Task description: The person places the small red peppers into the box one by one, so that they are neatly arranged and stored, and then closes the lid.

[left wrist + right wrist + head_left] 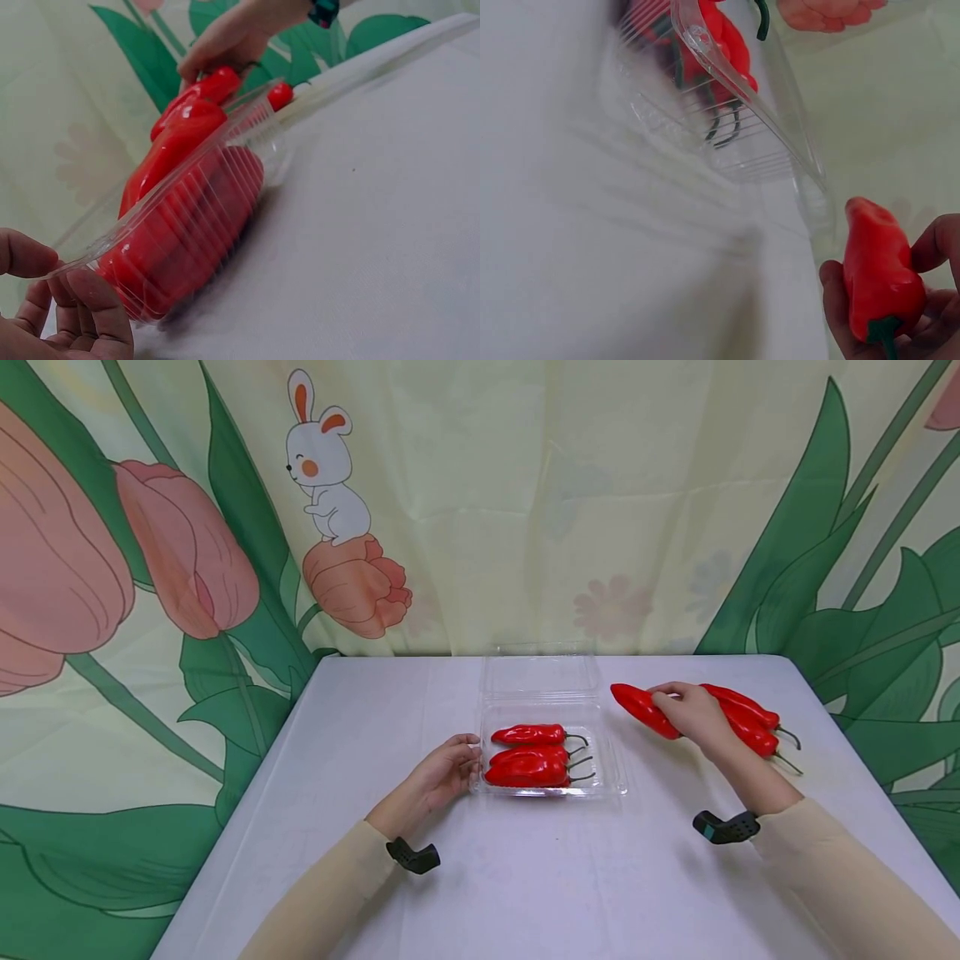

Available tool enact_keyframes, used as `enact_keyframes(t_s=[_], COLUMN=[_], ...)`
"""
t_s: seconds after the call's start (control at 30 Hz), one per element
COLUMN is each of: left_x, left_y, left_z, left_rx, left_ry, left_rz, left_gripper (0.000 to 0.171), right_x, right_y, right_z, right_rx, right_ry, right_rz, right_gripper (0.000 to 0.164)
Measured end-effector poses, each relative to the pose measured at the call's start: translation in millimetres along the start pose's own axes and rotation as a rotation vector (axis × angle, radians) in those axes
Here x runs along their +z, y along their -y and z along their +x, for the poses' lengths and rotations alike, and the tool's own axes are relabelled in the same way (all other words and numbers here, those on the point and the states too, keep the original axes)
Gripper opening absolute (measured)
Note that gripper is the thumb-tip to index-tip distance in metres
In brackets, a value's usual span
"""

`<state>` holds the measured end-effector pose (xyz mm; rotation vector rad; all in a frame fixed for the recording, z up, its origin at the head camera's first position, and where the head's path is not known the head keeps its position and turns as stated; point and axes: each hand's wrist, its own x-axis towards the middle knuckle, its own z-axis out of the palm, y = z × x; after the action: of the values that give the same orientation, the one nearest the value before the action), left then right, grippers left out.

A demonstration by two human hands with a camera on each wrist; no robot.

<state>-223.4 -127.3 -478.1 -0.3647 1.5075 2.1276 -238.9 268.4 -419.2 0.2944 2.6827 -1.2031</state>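
A clear plastic clamshell box (611, 777) stands on the table with its lid (540, 677) raised at the back. Several red peppers (528, 770) with green stems lie side by side inside it. My left hand (446, 772) pinches the box's left rim between thumb and fingers, as the left wrist view shows. To the right of the box, my right hand (693, 714) grips another red pepper (877, 262) above the table, its stem toward the palm. Two more red peppers (753, 733) are under and beyond that hand, partly hidden by it.
A white cloth covers the table (480, 877). Behind it hangs a curtain (480, 527) printed with tulips, leaves and a rabbit. Black wrist cameras (726, 828) sit on both forearms.
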Motion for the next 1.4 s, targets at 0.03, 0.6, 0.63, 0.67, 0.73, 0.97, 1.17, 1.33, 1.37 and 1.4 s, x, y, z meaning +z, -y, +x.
enact_keyframes(t_s=[0.03, 0.6, 0.63, 0.67, 0.73, 0.97, 1.17, 1.33, 1.37, 1.4], left_x=[0.0, -0.6, -0.7, -0.7, -0.9, -1.6, -1.6, -2.0, -2.0, -1.9], left_y=[0.1, 0.5, 0.5, 0.5, 0.4, 0.8, 0.9, 1.6, 1.6, 1.6], left_z=[0.1, 0.0, 0.3, 0.3, 0.4, 1.2, 0.7, 0.9, 1.0, 1.1], left_rx=[0.001, 0.0, -0.002, -0.002, -0.001, 0.001, 0.002, 0.007, 0.007, 0.006], left_ry=[-0.001, -0.003, -0.005, -0.005, -0.003, -0.004, -0.008, -0.003, -0.002, -0.002], left_rz=[-0.001, -0.004, -0.005, -0.005, -0.003, -0.004, -0.008, -0.012, -0.013, -0.012], left_gripper=[0.027, 0.027, 0.027, 0.027, 0.027, 0.027, 0.027, 0.026, 0.026, 0.026], right_x=[1, 12, 13, 14, 16, 20, 27, 31, 31, 31], right_y=[1, 23, 25, 26, 28, 33, 39, 44, 44, 45], right_z=[0, -7, -7, -7, -7, -6, -6, -7, -6, -6], right_rx=[-0.002, -0.02, -0.019, -0.019, -0.018, -0.035, -0.059, -0.075, -0.077, -0.081], right_ry=[0.001, 0.026, 0.03, 0.034, 0.04, 0.059, 0.088, 0.108, 0.112, 0.115], right_rz=[0.0, 0.037, 0.039, 0.038, 0.035, 0.025, 0.02, 0.008, 0.005, 0.0], right_gripper=[0.06, 0.057, 0.056, 0.056, 0.056, 0.055, 0.054, 0.053, 0.053, 0.053])
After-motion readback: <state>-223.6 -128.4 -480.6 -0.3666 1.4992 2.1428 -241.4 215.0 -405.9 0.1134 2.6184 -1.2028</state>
